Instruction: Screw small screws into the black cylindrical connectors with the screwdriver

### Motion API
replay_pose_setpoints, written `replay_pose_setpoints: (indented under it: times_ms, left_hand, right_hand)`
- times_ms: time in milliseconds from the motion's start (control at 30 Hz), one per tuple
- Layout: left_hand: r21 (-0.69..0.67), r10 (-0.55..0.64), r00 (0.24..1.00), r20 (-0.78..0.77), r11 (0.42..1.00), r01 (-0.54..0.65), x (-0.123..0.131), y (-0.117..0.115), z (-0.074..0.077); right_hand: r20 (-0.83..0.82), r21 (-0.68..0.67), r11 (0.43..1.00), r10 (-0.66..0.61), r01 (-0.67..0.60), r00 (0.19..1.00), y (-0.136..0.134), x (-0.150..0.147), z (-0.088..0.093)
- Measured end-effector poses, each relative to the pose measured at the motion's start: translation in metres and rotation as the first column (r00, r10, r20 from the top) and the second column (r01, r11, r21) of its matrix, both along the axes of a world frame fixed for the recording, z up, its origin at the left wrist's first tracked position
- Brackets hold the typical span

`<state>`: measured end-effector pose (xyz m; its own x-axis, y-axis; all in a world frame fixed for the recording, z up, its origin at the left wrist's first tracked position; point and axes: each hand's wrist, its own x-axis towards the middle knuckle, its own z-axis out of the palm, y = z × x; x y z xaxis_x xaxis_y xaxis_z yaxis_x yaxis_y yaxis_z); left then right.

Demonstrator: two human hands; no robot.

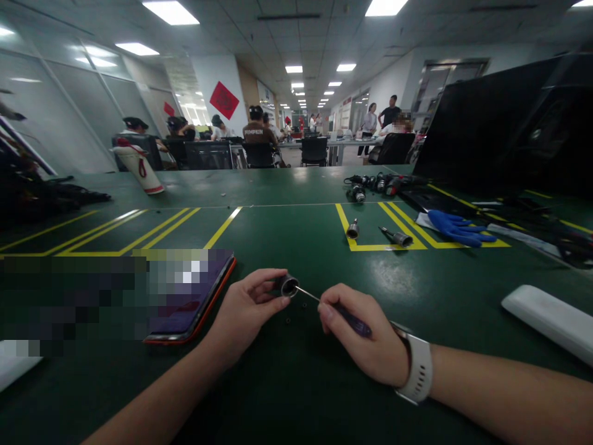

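Observation:
Between the thumb and fingers of my left hand (248,306) is a short metal cylinder (289,285), its hollow open end turned toward my right hand. My right hand (364,330), with a white watch on the wrist, is closed around the dark purple handle of a thin screwdriver (354,321). The screwdriver's shaft reaches left, and its tip is at the mouth of the cylinder; how deep it goes is hidden. Two tiny dark pieces, one a small ring (288,321), lie on the green table just below the cylinder.
A phone in an orange case (204,309) lies left of my hands. Farther off are two metal socket-like parts (402,239) inside yellow tape lines, a blue glove (456,228), cables, a dark monitor (500,123) and a paper cup (141,170). People sit and stand beyond the table.

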<state>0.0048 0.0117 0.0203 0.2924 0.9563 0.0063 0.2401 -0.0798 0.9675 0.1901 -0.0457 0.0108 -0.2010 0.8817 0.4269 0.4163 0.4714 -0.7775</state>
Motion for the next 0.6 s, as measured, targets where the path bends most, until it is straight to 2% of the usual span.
replay_pose_setpoints:
  times_ms: [133, 400, 500, 600]
  left_hand:
    - [0.017, -0.010, 1.000, 0.012, 1.000, 0.010, 0.0003, 0.0002, -0.0009]
    - [0.103, -0.012, 1.000, 0.001, 0.995, 0.011, 0.0001, -0.0004, -0.0055]
    - [0.135, -0.002, 1.000, 0.024, 0.991, -0.001, 0.0006, -0.0016, -0.0049]
    - [0.095, 0.017, 0.999, 0.046, 0.995, -0.021, 0.0008, -0.0030, -0.0019]
  right_hand:
    - [0.087, 0.052, 0.999, -0.011, 0.007, 0.996, 0.0001, -0.0011, -0.0012]
    - [0.150, 0.026, 1.000, -0.004, 0.000, 0.989, 0.0008, -0.0020, -0.0008]
    - [0.059, -0.038, 0.999, 0.021, -0.019, 0.998, 0.0012, -0.0013, -0.0005]
    - [-0.160, -0.156, 0.983, 0.075, -0.101, 0.984, 0.0056, -0.0002, -0.0021]
